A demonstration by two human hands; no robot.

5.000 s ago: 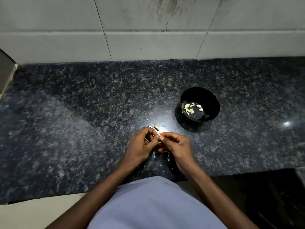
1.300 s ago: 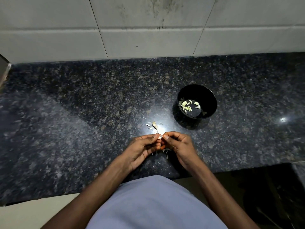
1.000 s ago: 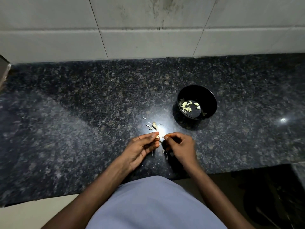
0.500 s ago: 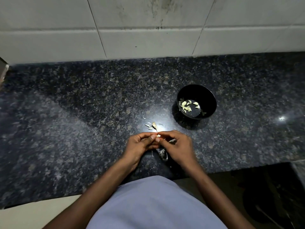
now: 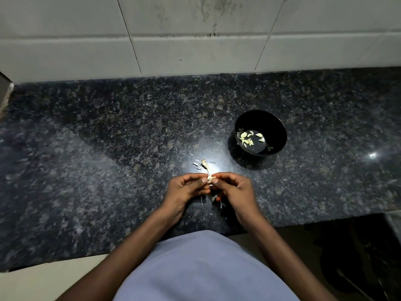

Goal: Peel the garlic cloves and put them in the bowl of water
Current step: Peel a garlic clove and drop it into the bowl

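A small pale garlic clove [image 5: 210, 178] is pinched between the fingertips of both hands above the dark granite counter [image 5: 108, 148]. My left hand [image 5: 184, 192] holds it from the left and my right hand [image 5: 234, 192] from the right, thumbs meeting at the clove. The black bowl [image 5: 275, 127] stands to the upper right of my hands, with water and several peeled cloves [image 5: 247, 137] in it. A garlic stem with bits of skin [image 5: 204, 165] lies on the counter just beyond my fingers.
More thin skin scraps [image 5: 217, 199] lie on the counter under my hands. A tiled wall [image 5: 195, 40] runs along the back of the counter. The counter's front edge is close to my body, with a dark floor area at lower right.
The hands parted briefly about a second ago, then came back together on the clove. They now hold it slightly farther from my body. The bowl has not moved.
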